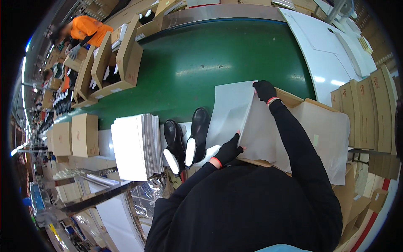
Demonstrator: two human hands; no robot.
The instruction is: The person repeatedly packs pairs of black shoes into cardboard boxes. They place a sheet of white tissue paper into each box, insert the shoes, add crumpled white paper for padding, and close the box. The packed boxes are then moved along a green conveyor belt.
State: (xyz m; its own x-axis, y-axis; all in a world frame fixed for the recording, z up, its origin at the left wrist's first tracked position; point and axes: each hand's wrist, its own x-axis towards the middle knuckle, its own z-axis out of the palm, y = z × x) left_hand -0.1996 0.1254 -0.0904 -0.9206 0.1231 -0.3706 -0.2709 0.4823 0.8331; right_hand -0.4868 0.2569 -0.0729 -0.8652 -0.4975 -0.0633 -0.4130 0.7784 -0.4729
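Thin wrapping paper point(231, 105): light, floppy and easy to crease

The white sheet lies over an open cardboard box point(289, 99) at the near edge of the green worktop point(201, 59), toward its right corner. The right hand point(265, 90) has its fingers closed on the sheet's far edge, by the fold. The left hand point(228, 152) is at the near end of the fold, fingers bent and part open; I cannot tell if they pinch it. The paper looks very light and soft, and may slide, rip or crumple if pulled hard. Best to take it gently by its edges or corners. Two black boots point(199, 126) are just left of the left hand.
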